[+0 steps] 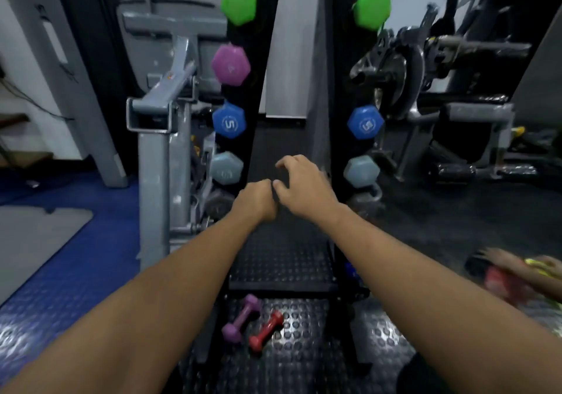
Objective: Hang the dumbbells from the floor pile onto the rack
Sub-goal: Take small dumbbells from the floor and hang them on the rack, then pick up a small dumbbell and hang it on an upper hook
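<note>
dumbbells, two left on the floor: purple dumbbell (241, 319) and red dumbbell (266, 332), lying side by side and just touching near their middles, on the studded mat (304, 363) at the foot of the rack (264, 95).

rack: two dark uprights, already carrying green, purple, blue and grey pairs hung by their hex heads.

hands: left hand (255, 200) curled into a loose fist; whether it holds anything cannot be told. right hand (299, 183) beside it, fingers bent and spread, apparently empty. both are raised between the uprights, well above the floor pair.

handling, judged: small, so likely light, one-hand items. rigid, not fragile. coating looks smooth, probably vinyl, so possibly a little slick. best hold is around the narrow handle between the heads. hex heads should keep them from rolling.

also present: grey machine frame (152, 138) to the left, blurred coloured items at far right.
</note>
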Motion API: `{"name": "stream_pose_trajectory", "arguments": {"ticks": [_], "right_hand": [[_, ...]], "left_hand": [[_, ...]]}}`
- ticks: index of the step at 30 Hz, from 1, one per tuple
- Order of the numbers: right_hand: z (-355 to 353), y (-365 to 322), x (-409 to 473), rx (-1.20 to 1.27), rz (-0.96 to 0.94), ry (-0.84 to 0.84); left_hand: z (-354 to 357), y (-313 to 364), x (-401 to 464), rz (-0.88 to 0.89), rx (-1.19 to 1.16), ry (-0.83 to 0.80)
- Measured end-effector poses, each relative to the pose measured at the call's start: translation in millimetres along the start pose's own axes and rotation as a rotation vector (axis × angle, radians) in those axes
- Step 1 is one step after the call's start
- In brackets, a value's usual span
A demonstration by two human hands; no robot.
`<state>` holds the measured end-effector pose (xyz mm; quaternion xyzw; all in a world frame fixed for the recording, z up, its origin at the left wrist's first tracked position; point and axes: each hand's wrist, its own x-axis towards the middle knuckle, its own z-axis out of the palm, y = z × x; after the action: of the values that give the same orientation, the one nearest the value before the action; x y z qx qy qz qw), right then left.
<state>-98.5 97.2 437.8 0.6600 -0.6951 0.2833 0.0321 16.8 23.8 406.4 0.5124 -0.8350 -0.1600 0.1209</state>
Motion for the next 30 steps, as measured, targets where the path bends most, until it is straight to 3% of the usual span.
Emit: {"name": "stream_pose_trajectory", "arguments": {"ticks": [3, 16, 19, 23, 30], "right_hand": [[53, 14, -23, 0.068, 0.044, -0.112], [279, 114, -106, 0.136, 0.307, -0.703], [325, 137, -118, 0.129, 0.339, -0.765], [384, 165, -132, 0.11, 0.371, -0.818], [446, 196, -141, 0.139, 0.49, -0.822]], "left_hand": [[59, -37, -11, -0.105, 0.002, -0.165], [271, -184, -48, -0.522, -0.183, -0.545], [317, -197, -46, -0.598, -0.217, -0.601], [372, -205, -36, -0.553, -0.243, -0.691], [428, -203, -26, -0.663, -0.417, -0.673]]}}
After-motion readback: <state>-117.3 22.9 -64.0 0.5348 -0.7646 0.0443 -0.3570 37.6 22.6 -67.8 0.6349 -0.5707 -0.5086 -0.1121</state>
